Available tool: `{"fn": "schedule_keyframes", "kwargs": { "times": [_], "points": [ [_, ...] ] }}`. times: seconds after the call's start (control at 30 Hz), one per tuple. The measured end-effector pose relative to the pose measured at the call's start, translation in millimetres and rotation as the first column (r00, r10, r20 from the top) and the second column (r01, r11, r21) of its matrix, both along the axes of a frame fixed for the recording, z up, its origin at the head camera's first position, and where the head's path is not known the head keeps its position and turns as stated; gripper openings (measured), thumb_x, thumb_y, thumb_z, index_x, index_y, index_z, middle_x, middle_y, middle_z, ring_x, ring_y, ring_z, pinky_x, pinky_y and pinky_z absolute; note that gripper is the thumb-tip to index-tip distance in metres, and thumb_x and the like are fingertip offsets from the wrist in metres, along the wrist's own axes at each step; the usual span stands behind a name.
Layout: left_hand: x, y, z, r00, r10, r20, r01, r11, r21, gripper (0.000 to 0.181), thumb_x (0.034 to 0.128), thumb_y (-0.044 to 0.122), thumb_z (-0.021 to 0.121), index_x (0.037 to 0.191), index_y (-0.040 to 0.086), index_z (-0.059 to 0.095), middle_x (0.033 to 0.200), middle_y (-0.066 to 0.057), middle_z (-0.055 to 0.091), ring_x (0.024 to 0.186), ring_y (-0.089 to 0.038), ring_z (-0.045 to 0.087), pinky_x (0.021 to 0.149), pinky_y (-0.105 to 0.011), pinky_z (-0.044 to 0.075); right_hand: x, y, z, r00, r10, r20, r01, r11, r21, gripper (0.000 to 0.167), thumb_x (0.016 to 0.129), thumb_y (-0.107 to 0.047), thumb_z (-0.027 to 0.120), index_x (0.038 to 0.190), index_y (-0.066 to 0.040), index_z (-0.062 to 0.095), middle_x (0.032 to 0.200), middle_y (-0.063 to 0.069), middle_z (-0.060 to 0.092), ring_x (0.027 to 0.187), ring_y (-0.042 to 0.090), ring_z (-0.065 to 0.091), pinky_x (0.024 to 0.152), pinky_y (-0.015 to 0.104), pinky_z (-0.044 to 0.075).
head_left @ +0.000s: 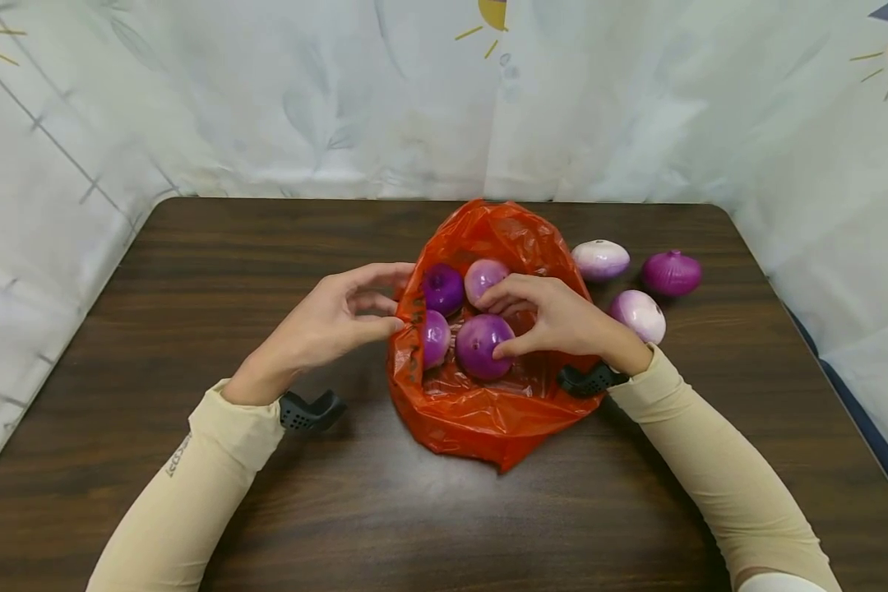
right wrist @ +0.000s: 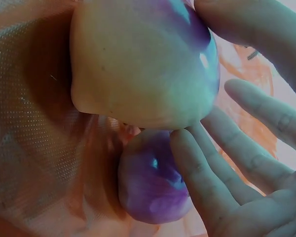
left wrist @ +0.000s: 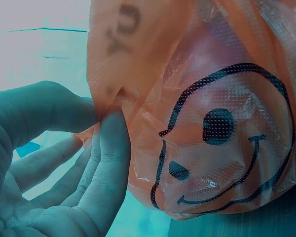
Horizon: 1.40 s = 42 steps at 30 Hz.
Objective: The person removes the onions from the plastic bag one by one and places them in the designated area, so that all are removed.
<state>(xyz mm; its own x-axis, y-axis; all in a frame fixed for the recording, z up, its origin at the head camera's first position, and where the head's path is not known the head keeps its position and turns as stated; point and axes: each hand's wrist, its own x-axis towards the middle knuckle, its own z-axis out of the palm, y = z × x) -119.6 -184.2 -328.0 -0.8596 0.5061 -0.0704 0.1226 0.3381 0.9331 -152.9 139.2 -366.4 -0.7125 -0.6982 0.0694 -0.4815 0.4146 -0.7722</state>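
Observation:
An orange-red plastic bag [head_left: 488,423] stands with its mouth wide in the middle of the table, several glossy purple onions inside. My left hand [head_left: 331,316] pinches the bag's left rim between thumb and fingers, seen closer in the left wrist view, where the bag wall [left wrist: 227,158] carries a black smiling-face print. Inside the bag, my right hand [head_left: 555,316] has its thumb and fingers around the nearest large onion [head_left: 479,347]. In the right wrist view this onion [right wrist: 143,64] shows a pale side, and a smaller purple onion [right wrist: 153,192] lies just past it.
Right of the bag, a white-and-purple onion [head_left: 600,260], a dark purple onion [head_left: 671,273] and a pale onion [head_left: 639,316] lie on the dark wood table [head_left: 266,238]. A white patterned curtain [head_left: 303,99] hangs behind the table and along both sides.

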Motion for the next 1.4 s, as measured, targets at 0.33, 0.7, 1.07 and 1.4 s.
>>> {"fn": "schedule_keyframes", "kwargs": {
  "times": [0.33,0.7,1.07,1.4],
  "points": [
    [-0.4,-1.1,-0.7,1.000,0.001,-0.001,-0.001,1.000,0.010,0.062,0.0951,0.004,0.072,0.152,0.016,0.050,0.147,-0.009,0.057,0.111,-0.019,0.070,0.088,-0.025,0.061,-0.1,1.4,-0.6,0.999,0.008,0.031,-0.009,0.999,0.049,0.063,0.077,-0.023,0.094,0.132,-0.009,0.065,0.131,0.005,0.070,0.118,0.020,0.069,0.103,0.041,0.057],
    [-0.4,-0.5,-0.3,1.000,0.005,0.001,-0.005,1.000,0.007,0.062,0.0949,0.005,0.072,0.152,0.016,0.051,0.146,-0.009,0.057,0.109,-0.017,0.071,0.087,-0.026,0.061,-0.4,3.7,-1.1,0.998,0.054,-0.024,-0.051,0.989,0.139,0.060,0.077,-0.035,0.092,0.130,-0.021,0.067,0.133,-0.003,0.069,0.118,0.016,0.065,0.102,0.040,0.058],
    [-0.9,-0.8,0.0,1.000,0.007,-0.001,-0.007,1.000,0.005,0.063,0.0948,0.005,0.072,0.152,0.017,0.051,0.145,-0.009,0.057,0.109,-0.017,0.071,0.086,-0.027,0.062,-0.7,4.0,-0.4,0.997,0.073,0.008,-0.074,0.983,0.167,0.061,0.077,-0.039,0.092,0.131,-0.025,0.066,0.134,-0.006,0.068,0.120,0.015,0.063,0.104,0.041,0.055],
    [-0.3,-1.3,0.9,1.000,0.009,0.006,-0.009,1.000,0.003,0.063,0.0949,0.004,0.072,0.153,0.015,0.050,0.146,-0.010,0.057,0.109,-0.017,0.070,0.087,-0.025,0.061,-0.6,3.0,-2.2,0.989,0.095,0.112,-0.108,0.987,0.116,0.061,0.078,-0.034,0.092,0.131,-0.022,0.065,0.130,-0.001,0.068,0.112,0.017,0.070,0.092,0.032,0.062]
  ]
}}
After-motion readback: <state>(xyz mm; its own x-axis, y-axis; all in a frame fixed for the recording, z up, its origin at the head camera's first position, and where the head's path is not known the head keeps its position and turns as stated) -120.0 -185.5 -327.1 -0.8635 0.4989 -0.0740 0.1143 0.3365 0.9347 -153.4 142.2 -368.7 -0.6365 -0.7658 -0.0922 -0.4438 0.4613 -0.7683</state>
